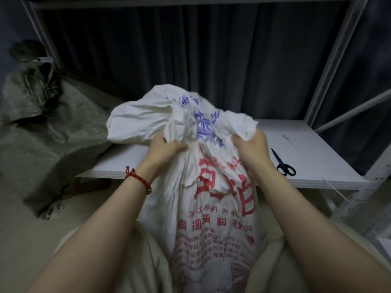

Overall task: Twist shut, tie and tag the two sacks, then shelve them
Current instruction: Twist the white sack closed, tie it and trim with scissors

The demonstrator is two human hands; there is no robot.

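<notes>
- We see the left hand [167, 148] gripping the white sack [211, 208] neck.
- The right hand [251, 152] grips the gathered mouth opposite.
- Scissors [282, 162] lie on the shelf [317, 144].

Sacks and shelf, positions.
Sack [211, 208] between my knees, before the shelf [317, 144]; second sack [42, 134] left; scissors [283, 163] on shelf, right.

The printed sack [211, 208] in the fingers [178, 147] is white, with red characters below them and blue above. Left of them the woven sack [42, 127] is grey-green; right, black scissors [282, 163] on a white shelf [328, 166].
</notes>
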